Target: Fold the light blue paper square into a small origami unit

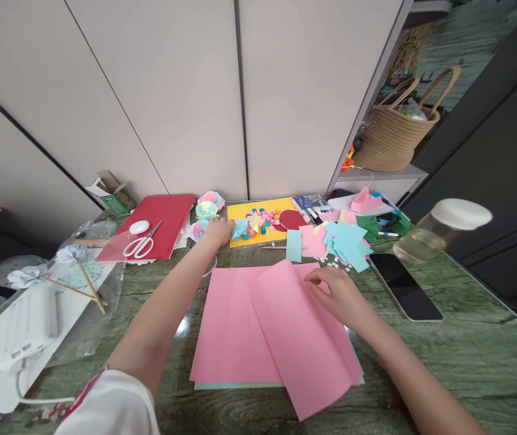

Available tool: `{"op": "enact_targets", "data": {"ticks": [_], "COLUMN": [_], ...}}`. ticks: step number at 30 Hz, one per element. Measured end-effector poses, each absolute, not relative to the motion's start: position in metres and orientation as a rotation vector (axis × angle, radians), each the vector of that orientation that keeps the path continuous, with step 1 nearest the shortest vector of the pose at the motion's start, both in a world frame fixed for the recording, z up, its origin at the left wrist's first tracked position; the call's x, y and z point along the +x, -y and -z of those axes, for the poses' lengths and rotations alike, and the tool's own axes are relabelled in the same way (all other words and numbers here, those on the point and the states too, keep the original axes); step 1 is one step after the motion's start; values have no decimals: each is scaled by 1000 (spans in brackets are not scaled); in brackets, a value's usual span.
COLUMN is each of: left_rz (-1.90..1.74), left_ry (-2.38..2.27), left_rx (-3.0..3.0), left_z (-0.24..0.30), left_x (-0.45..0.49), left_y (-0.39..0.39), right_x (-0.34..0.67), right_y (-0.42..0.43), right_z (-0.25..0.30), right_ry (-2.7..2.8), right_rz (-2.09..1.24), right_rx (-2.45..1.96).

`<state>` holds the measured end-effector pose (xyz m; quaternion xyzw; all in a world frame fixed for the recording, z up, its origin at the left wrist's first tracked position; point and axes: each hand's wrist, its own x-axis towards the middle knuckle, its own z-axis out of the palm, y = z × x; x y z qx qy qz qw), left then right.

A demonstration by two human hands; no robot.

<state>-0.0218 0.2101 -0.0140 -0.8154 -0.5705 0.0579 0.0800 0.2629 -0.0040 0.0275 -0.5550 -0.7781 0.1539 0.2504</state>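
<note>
My left hand (pixel 218 231) reaches far forward and rests at the left edge of a yellow sheet (pixel 240 211), beside a folded light-blue paper piece (pixel 240 228); its fingers look curled, and whether they hold anything is hidden. My right hand (pixel 337 293) lies on a stack of pink paper sheets (pixel 240 326), fingers bent and pinching the loose top pink sheet (pixel 303 356), which is skewed across the stack. Small pink and blue paper bits (pixel 265 219) are heaped on the yellow sheet.
Cut blue and pink squares (pixel 340 241) lie right of centre. A phone (pixel 404 284) and a lidded glass jar (pixel 439 232) sit at the right. White scissors (pixel 143 243) rest on a red folder (pixel 167 217). Paper flowers (pixel 208 208), a power strip (pixel 31 326) and a woven basket (pixel 394 136) surround.
</note>
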Motion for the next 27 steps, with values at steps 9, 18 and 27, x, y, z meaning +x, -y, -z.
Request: {"op": "enact_targets", "data": {"ticks": [9, 18, 27], "left_rz": [-283, -227, 268], "left_ry": [1824, 1743, 1849], "left_rx": [-2444, -2594, -2555], "left_z": [13, 1, -6], "left_x": [-19, -25, -23], "left_y": [-220, -227, -227], "right_x": [264, 266, 267], "right_y": [3, 3, 2], "right_z": [-28, -26, -24], "right_ry": [2123, 2122, 2128], "right_rz": [-411, -398, -378], "right_rx": [-1519, -1510, -1514]}}
